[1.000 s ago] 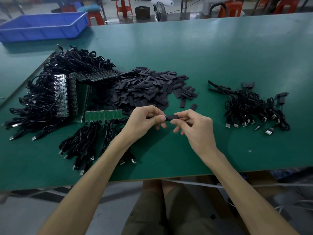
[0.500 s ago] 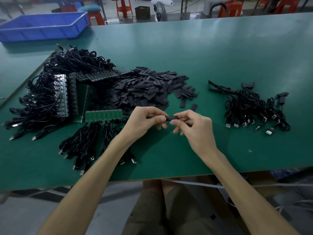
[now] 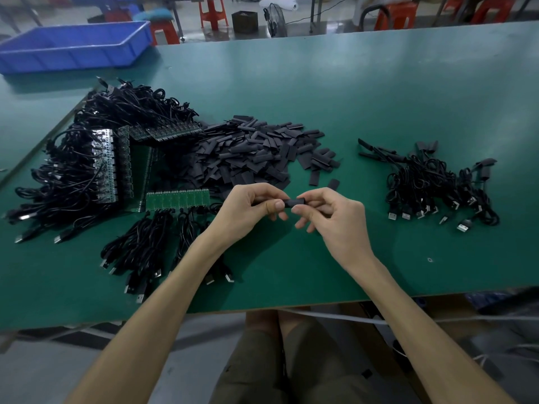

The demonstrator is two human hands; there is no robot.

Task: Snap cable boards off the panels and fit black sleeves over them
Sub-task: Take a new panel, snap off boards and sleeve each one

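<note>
Sleeving step, over the table's (image 3: pixel 379 97) front edge: left hand (image 3: pixel 248 209) grips the cable board, hidden inside its fingers; right hand (image 3: pixel 335 220) pinches the black sleeve (image 3: pixel 295 203). Best kept level and pushed straight on.

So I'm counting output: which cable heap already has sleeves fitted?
The small heap right of the right hand: black sleeves cover its cable ends, whereas the left heaps' cables hang off green panels.
</note>
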